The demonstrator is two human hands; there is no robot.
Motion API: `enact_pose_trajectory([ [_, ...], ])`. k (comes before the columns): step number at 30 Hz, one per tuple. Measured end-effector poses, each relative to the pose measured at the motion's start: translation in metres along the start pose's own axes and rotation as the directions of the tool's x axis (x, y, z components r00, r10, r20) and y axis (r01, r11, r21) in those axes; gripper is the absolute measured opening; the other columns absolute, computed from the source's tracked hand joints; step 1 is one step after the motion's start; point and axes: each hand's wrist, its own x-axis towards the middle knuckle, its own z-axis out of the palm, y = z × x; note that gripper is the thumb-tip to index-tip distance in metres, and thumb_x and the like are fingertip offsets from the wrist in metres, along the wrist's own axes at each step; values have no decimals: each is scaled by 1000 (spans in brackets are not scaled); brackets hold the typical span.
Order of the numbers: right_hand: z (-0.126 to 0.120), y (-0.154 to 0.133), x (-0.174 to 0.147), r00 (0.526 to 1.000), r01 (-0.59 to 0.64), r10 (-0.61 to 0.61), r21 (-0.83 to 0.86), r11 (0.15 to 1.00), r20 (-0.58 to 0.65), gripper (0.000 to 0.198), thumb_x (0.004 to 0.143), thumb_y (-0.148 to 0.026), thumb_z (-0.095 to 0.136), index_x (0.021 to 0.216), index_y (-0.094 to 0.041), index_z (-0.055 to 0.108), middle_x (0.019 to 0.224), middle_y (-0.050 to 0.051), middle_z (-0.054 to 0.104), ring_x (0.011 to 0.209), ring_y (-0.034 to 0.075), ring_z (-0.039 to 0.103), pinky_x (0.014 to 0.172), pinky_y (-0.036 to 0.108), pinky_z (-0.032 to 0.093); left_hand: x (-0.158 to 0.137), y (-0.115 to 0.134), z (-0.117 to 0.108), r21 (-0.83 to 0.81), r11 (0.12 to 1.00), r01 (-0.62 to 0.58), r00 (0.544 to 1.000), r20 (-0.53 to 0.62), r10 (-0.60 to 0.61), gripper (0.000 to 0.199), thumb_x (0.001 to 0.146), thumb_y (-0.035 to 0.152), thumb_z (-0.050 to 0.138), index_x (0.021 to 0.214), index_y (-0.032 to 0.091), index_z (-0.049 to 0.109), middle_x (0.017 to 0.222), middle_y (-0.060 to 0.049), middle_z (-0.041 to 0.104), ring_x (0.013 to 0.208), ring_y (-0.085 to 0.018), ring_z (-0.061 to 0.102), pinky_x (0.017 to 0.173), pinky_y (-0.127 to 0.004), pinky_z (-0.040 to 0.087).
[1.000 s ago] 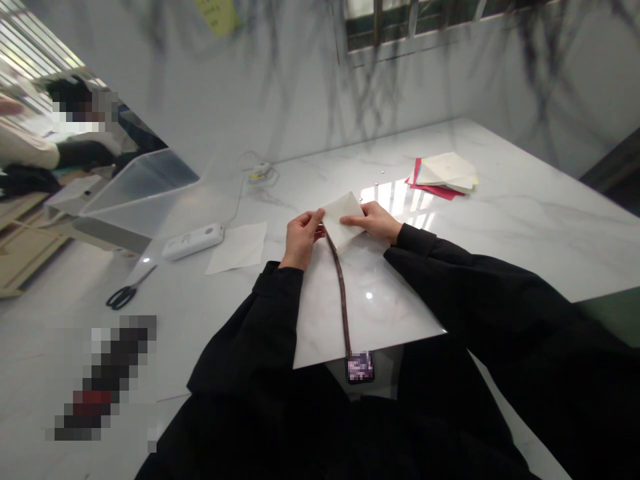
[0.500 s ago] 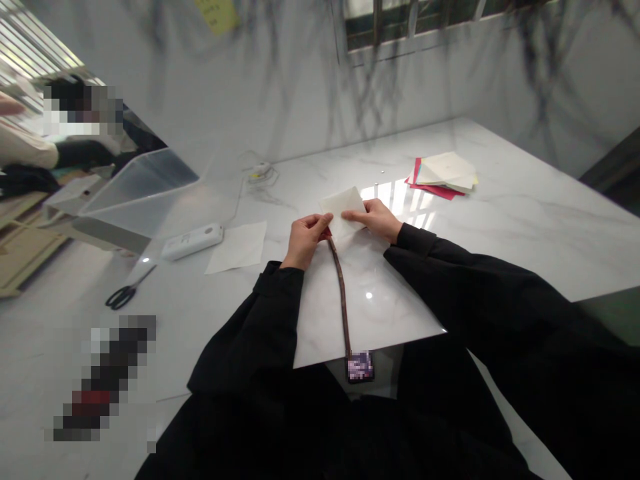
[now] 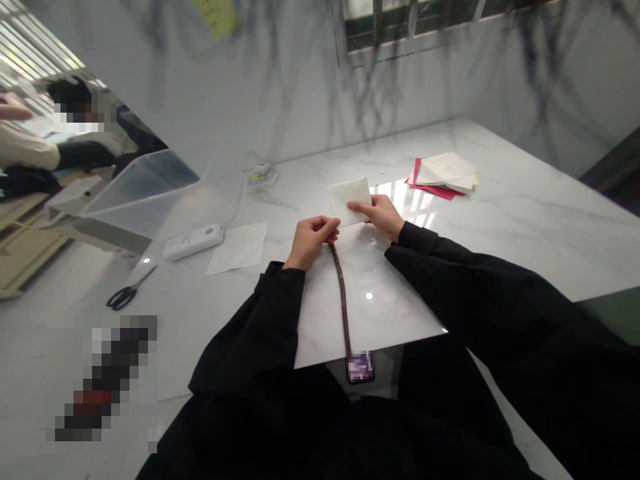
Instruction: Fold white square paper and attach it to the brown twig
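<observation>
Pinched between the thumb and fingers of my right hand [image 3: 383, 217] is a cream square of paper [image 3: 343, 197], raised over the marble-patterned table. My left hand [image 3: 315, 239] is closed beside the paper's lower left corner, its fingers round the upper end of a thin brown twig [image 3: 342, 287]. The twig runs down toward the table's front edge, and its top is hidden by my fingers. Whether my left fingertips touch the paper as well, I cannot make out.
A stack of cream and red paper [image 3: 445, 175] lies at the back right. To the left are a loose white sheet [image 3: 239, 249], a white power strip [image 3: 194, 242] and black-handled scissors [image 3: 127, 292]. A phone [image 3: 361, 367] is below the table's front edge. Another person sits far left.
My right hand has lifted the paper slightly up and to the right, away from my left fingers. The red bit seen by my left fingers is mostly hidden now.
</observation>
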Motion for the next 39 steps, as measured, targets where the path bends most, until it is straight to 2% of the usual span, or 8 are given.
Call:
enact_pose_trajectory([
  [6,-1,2,4,999,-4,5,23,1000,-38,56,63,-61,94,87,-13,75,81,7,73,69,17,64,58,26,47,0,1,0,63,998,9,998,56,-12,47,72,60,88,75,16,73,66,-4,68,60,-13,60,61,-26,50],
  [12,0,2,2,1000,-4,5,53,999,-26,55,63,-59,95,89,-13,77,84,8,76,75,20,69,64,29,54,0,1,-1,66,998,-16,997,71,12,47,72,60,87,76,16,72,62,-2,66,56,-12,58,59,-26,50],
  [18,0,0,0,999,-21,22,31,999,-36,53,65,-58,95,88,-14,76,82,7,75,75,20,69,65,29,56,1,0,-1,52,999,2,996,87,-7,50,70,62,88,76,16,69,63,-2,65,55,-12,57,57,-27,51],
  [24,1,-1,-1,999,-14,15,19,1000,-35,53,67,-58,94,87,-13,76,80,8,74,75,21,69,63,30,56,1,-2,-1,31,999,17,997,71,-19,49,67,58,91,81,15,71,75,-7,73,62,-13,61,61,-27,52],
  [32,2,-2,-1,1000,-10,10,14,1000,-10,51,72,-57,93,91,-13,76,86,10,78,81,23,73,69,31,60,0,-1,-1,46,999,-4,993,118,-2,49,71,60,88,75,17,65,67,-3,67,59,-13,59,59,-27,51],
  [35,1,-2,-1,999,-34,34,23,999,6,48,71,-54,94,91,-13,77,87,9,79,79,22,73,69,31,60,2,-4,-2,43,999,2,995,97,-6,49,71,60,88,79,17,66,72,-4,70,61,-14,61,59,-27,51],
  [39,3,-4,-5,996,-52,49,30,998,74,47,69,-51,95,91,-12,80,92,10,81,79,21,74,71,30,60,5,-8,-5,21,999,-30,999,11,30,49,70,60,89,84,16,71,71,-3,70,63,-15,63,61,-27,53],
])
